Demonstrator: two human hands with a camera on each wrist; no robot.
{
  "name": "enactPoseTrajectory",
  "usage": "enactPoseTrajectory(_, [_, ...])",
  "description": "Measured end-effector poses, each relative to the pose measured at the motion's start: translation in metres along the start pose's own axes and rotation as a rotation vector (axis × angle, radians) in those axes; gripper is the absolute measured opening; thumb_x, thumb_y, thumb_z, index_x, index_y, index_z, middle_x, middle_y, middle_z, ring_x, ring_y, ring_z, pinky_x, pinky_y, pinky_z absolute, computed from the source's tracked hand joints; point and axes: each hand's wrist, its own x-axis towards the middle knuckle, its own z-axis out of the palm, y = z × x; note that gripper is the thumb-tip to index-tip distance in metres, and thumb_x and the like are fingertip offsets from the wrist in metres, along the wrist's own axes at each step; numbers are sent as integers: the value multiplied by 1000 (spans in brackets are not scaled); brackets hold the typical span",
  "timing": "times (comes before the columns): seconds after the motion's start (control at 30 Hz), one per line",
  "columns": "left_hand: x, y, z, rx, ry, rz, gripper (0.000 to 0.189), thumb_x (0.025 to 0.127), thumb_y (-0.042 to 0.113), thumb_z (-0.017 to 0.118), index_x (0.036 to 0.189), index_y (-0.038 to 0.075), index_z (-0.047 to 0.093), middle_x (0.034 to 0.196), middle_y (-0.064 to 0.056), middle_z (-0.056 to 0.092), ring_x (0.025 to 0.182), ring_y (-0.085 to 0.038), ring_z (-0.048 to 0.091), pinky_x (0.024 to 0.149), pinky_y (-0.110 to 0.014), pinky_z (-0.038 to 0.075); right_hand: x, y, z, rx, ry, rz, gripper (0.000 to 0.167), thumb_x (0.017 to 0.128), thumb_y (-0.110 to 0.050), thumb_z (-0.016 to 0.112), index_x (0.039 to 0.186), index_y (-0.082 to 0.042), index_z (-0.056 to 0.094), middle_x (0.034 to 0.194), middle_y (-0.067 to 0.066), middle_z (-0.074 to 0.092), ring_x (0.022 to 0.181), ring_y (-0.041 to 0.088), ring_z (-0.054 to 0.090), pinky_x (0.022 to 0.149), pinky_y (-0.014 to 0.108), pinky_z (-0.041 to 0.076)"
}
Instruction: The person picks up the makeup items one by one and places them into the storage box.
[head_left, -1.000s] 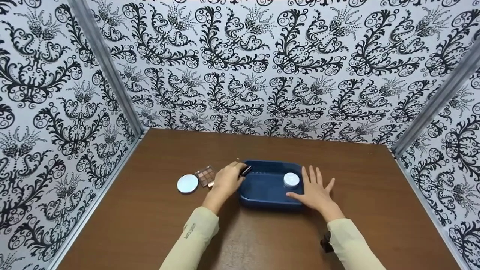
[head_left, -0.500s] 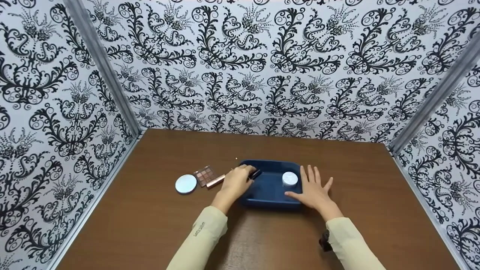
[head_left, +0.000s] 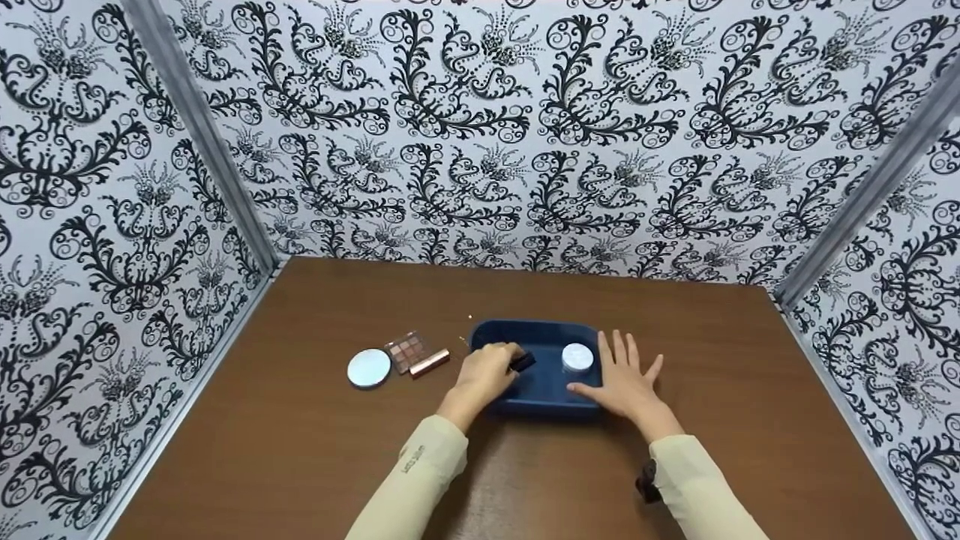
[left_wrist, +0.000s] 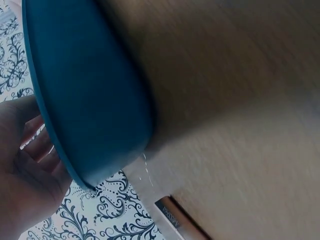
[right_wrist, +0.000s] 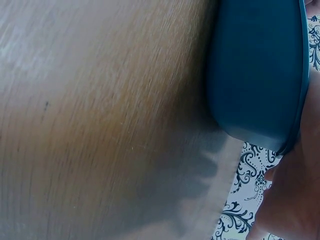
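Observation:
My left hand point(head_left: 486, 375) reaches over the left side of a blue rectangular tray point(head_left: 540, 410) and grips a short black tube point(head_left: 523, 362), perhaps a cosmetic; its other end is hidden by the fingers. In the left wrist view, the tray wall point(left_wrist: 85, 90) hides what the left hand point(left_wrist: 30, 175) holds. Fingers spread, my right hand point(head_left: 628, 384) rests at the tray's right rim, with the thumb over the inside. A small jar with a white lid point(head_left: 577, 355) stands within the tray, near that thumb.
Left of the tray, a rose-gold tube point(head_left: 430, 364) lies beside an eyeshadow palette point(head_left: 406, 351). Further left is a round, pale compact point(head_left: 369, 368). Tiny shiny bits lie near the tray's back left corner. Patterned walls point(head_left: 480, 150) enclose the brown table point(head_left: 360, 465).
The left hand has moved right, carrying the black tube from the tray's left rim to over its inside. The rose-gold tube is now fully uncovered. The right hand stays in place.

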Motion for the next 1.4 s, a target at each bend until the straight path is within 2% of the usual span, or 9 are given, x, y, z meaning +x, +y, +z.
enactPoseTrajectory(0.2, [3,3,7,1,-49,-2,28,88,23,76,115,20,71,111,-1,74,99,-24,72,83,-39,59,1,1,1,5,2,3,114,82,-67,66,160,-6,11,165,26,6,153,47,-2,105,83,-12])
enactPoseTrajectory(0.47, [13,8,19,31,-113,-3,23,86,20,77,109,19,74,104,1,76,96,-21,72,83,-37,58,-1,0,1,10,4,10,113,81,-67,67,160,-8,11,165,26,7,152,48,0,105,84,-8])
enactPoseTrajectory(0.7, [16,15,24,41,-182,-35,22,87,16,76,109,20,74,105,0,75,95,-22,71,82,-39,59,-1,0,1,15,0,16,113,82,-66,67,160,-7,12,166,26,7,152,48,-1,105,84,-8])
enactPoseTrajectory(0.93, [16,19,20,67,-197,-106,18,82,18,80,98,19,70,98,-4,73,91,-26,70,75,-42,58,-1,0,1,31,-7,14,112,82,-64,68,160,-6,13,165,28,7,152,49,-2,104,84,-11])
enactPoseTrajectory(1.17, [13,22,13,84,-207,-197,11,85,15,76,95,11,74,106,-11,74,97,-30,71,80,-44,59,0,-1,0,20,-6,17,112,83,-65,67,160,-7,10,165,27,6,152,48,-1,105,83,-10])
enactPoseTrajectory(1.4, [12,24,15,49,-193,-190,6,87,14,73,89,9,75,100,-10,76,93,-30,72,76,-44,60,0,1,1,16,-4,13,112,82,-66,67,160,-7,11,165,27,7,152,48,-1,105,84,-8])
